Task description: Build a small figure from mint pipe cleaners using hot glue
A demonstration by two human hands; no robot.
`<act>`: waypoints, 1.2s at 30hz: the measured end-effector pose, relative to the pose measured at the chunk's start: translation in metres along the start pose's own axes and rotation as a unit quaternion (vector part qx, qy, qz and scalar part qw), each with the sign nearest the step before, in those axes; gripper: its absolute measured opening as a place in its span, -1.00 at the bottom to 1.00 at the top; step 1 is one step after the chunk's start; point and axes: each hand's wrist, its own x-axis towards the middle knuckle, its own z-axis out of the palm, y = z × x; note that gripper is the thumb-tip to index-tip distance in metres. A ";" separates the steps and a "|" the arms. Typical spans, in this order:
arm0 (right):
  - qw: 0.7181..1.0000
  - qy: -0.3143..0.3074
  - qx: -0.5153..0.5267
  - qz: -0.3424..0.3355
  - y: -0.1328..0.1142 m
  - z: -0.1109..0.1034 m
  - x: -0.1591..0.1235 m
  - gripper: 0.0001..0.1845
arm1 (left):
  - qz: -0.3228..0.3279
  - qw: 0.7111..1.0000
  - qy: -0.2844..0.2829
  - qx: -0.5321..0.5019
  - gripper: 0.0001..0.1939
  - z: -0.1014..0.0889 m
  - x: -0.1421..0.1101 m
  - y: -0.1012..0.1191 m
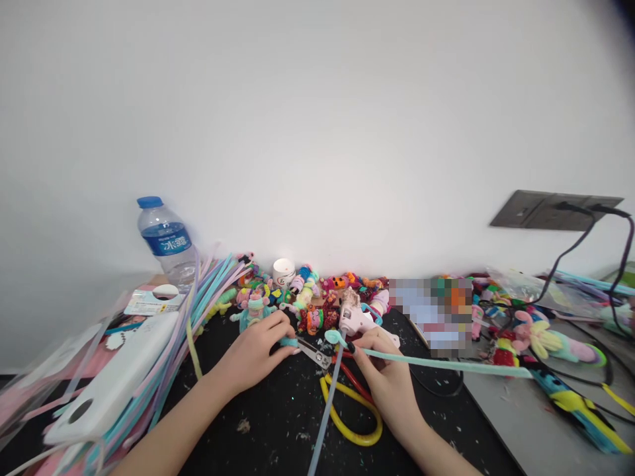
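Observation:
My right hand (389, 373) pinches a mint-green pipe cleaner (446, 362), whose left end curls into a small loop and whose long tail stretches to the right. Between the fingertips of my left hand (262, 345) is a short teal piece of pipe cleaner (289, 342). Scissors (354, 433) with yellow and red handles lie between my hands, their blades pointing toward the left fingers. Behind the loop rests a pale pink glue gun (356, 318). A long translucent glue stick (325, 416) runs from it toward me, passing over the scissors.
Several pipe-cleaner dolls (255, 311) line the wall. At left are a pipe-cleaner bundle (169, 370), a white package (116, 377) and a water bottle (166, 238). A paper cup (284, 272) stands at the back. To the right are a blurred-out screen (436, 317), more dolls (555, 344) and cables (590, 231).

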 end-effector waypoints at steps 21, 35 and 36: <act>0.979 -0.027 -0.067 -0.191 -0.004 0.000 -0.009 -0.81 | -0.145 0.890 -0.001 -0.432 -0.70 0.039 -0.005 0.027; 0.968 -0.044 -0.092 -0.229 -0.005 -0.001 -0.008 -0.77 | -0.043 0.974 0.052 -0.215 -0.79 0.041 -0.014 0.021; 0.969 -0.040 -0.092 -0.226 -0.005 -0.001 -0.008 -0.78 | -0.041 0.974 0.053 -0.214 -0.78 0.042 -0.014 0.021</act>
